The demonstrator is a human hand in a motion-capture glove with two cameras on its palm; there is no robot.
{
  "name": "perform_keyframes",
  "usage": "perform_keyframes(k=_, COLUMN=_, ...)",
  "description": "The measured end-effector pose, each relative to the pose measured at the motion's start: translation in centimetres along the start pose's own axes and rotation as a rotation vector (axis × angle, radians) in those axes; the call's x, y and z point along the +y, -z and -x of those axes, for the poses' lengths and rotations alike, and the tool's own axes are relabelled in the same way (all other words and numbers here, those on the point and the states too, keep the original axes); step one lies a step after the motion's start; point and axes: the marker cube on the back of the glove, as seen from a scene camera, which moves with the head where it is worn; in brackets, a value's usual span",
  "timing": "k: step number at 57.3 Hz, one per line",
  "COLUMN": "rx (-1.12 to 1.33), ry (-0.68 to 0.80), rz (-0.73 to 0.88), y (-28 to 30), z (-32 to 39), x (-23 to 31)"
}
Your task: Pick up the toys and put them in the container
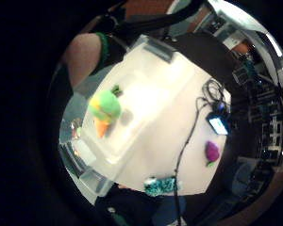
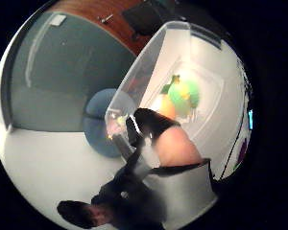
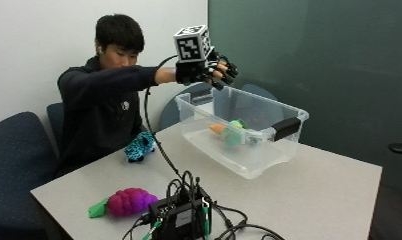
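our grip (image 3: 211, 70) hangs released above the far end of the clear container (image 3: 254, 165), fingers spread and holding nothing. a green and orange toy (image 3: 231, 132) already lies inside it. what we judge matters next: the purple toy (image 3: 129, 201) and the teal toy (image 3: 140, 146) lie on the surface (image 3: 321, 195), left of the container and well below the grip, the teal one nearer.

Surface (image 3: 321, 185): pale grey, rectangular. Near its front edge sits a black electronics box (image 3: 182, 216) with a tangle of black cables (image 3: 188, 182) on and around it. Dark blue upholstered chair (image 3: 14, 165) stands at the surface's end. Behind: white wall (image 3: 34, 45) meeting dark teal wall (image 3: 307, 50).
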Motion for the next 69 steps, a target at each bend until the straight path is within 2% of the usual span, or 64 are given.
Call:
perform_keyframes(k=8, rx=0.036, ry=-0.089, rz=-0.056, y=1.1, z=-3.8, x=3.6)
perform_keyframes(k=22, rx=0.042, ry=-0.367, rz=0.034, y=1.2, z=-20.1, x=9.2)
perform_keyframes(k=31, rx=0.177, ry=-0.467, rz=0.050, y=-4.0, z=-30.1, x=12.8)
perform_keyframes(k=38, rx=0.195, ry=-0.656, rz=0.070, y=-9.0, z=-33.3, x=15.0)
perform_keyframes(k=41, rx=0.185, ry=-0.692, rz=0.070, y=-10.4, z=-34.2, x=15.5)
perform_keyframes(k=50, rx=0.223, ry=-0.652, rz=0.031, y=-13.4, z=-35.5, x=16.3)
perform_keyframes(k=57, rx=0.277, ry=-0.539, rz=-0.054, y=-14.5, z=-35.2, x=16.0)
perform_keyframes(k=69, rx=0.227, ry=-0.377, rz=-0.194, y=-11.6, z=-31.1, x=13.8)
